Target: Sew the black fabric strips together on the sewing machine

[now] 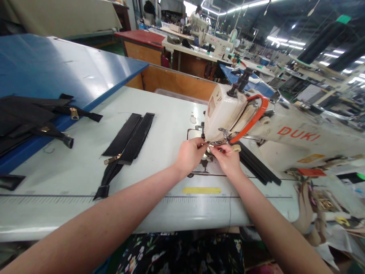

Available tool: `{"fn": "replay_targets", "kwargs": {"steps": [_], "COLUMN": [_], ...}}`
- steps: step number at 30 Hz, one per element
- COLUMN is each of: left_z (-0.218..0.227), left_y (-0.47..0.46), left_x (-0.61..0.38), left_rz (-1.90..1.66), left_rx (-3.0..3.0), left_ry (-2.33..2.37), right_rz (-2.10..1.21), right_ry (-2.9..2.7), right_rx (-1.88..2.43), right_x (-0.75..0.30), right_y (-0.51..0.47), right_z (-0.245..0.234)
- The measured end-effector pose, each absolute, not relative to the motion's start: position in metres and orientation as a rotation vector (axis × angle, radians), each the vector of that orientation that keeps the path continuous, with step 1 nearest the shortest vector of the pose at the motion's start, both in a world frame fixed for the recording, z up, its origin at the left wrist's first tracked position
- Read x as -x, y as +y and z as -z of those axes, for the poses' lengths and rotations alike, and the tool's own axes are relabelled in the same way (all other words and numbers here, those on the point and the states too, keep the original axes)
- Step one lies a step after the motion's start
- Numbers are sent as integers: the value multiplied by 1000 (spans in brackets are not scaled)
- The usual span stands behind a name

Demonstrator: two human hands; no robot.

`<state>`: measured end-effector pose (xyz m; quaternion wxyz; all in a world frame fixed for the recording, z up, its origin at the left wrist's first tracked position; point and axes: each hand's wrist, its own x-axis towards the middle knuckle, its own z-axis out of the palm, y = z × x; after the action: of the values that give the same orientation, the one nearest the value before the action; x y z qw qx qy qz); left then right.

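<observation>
My left hand (190, 153) and my right hand (228, 159) meet under the head of a white sewing machine (225, 110) marked DUKI. Both hands have their fingers pinched together close to the needle area (212, 144). What they pinch is too small to make out. A black zipper piece with a gold puller (125, 146) lies flat on the white table (85, 167) to the left of my hands. Long black strips (258, 165) lie beside my right hand.
A blue table (57, 72) at left carries more black zipper pieces (37, 118). A yellow tape mark (201, 190) and a ruler scale sit near the table's front edge. Gold hardware and clutter (322, 205) lie at right. Other sewing stations and a person stand far back.
</observation>
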<state>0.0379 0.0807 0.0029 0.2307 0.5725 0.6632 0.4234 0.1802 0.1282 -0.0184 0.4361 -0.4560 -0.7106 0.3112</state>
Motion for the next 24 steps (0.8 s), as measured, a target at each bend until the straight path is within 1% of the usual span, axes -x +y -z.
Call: {"fn": "replay_targets", "kwargs": {"steps": [11, 24], "left_z": [-4, -5], "left_y": [80, 74], "left_x": [-38, -36], "left_rz": [-1172, -1234], "left_rx": [-1628, -1576], "left_ry": [1848, 1788], "right_rz": [-789, -689], "right_ry": [-1720, -1710], "right_rx": [1175, 1170], "right_x": [-173, -175], "right_y": [129, 123], "right_z": [17, 11]}}
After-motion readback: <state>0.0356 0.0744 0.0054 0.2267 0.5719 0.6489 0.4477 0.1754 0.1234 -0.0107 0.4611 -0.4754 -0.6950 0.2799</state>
